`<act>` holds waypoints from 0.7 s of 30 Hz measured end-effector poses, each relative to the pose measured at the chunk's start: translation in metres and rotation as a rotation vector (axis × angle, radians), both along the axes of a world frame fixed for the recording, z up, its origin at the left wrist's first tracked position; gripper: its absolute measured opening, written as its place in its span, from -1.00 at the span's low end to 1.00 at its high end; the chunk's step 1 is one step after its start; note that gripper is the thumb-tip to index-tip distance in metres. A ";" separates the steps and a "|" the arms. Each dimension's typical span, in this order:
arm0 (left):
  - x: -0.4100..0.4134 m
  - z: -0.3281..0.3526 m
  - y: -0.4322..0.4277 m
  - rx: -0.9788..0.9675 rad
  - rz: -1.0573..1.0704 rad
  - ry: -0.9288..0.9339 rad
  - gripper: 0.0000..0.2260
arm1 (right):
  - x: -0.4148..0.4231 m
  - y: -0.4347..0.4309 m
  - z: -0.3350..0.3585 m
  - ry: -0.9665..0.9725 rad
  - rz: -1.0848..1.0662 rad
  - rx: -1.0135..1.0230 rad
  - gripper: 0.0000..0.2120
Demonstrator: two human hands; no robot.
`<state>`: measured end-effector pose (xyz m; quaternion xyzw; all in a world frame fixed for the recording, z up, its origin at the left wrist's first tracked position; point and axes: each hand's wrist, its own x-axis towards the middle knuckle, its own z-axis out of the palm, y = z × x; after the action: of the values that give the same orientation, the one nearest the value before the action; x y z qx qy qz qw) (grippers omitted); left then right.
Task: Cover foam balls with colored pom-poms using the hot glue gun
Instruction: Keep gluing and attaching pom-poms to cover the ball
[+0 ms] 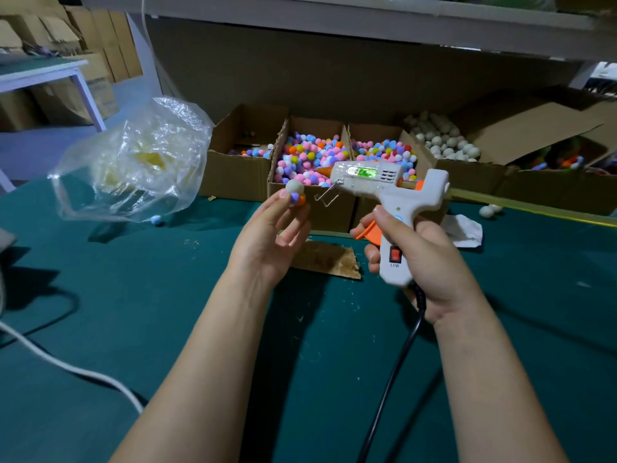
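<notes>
Over the middle of the table [133, 312], the left hand [270, 235] pinches a foam ball [295, 186] at its fingertips. A few pom-poms [296, 198] seem stuck underneath, partly hidden. The right hand [430, 262] grips the glue gun [390, 192], its nozzle near the ball.

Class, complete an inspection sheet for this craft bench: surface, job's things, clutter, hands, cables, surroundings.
Surface: teal cloth-covered table.
Job's things: white foam ball bearing a few pom-poms; white hot glue gun with orange nozzle; cardboard boxes of coloured pom-poms; cardboard box of plain foam balls.
Clutter: clear plastic bag, brown cardboard scrap, stray blue pom-pom.
Hands: left hand pinches the ball; right hand grips the gun.
Cables: black gun cord; white cable.
Surroundings: stacked cardboard cartons, grey shelf overhead.
</notes>
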<state>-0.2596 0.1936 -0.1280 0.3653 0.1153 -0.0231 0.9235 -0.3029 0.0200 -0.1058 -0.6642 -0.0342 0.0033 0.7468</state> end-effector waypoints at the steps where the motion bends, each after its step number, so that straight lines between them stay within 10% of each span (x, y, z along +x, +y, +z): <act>1: 0.000 0.000 0.000 0.010 -0.004 -0.004 -0.75 | -0.001 0.000 0.000 0.003 0.009 -0.030 -0.81; 21: 0.002 0.002 -0.004 -0.032 0.115 -0.134 -0.71 | -0.006 0.006 0.003 0.015 0.074 -0.121 -0.74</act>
<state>-0.2580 0.1898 -0.1265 0.3438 0.0738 0.0524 0.9347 -0.3085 0.0259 -0.1024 -0.7061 -0.0531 0.0381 0.7051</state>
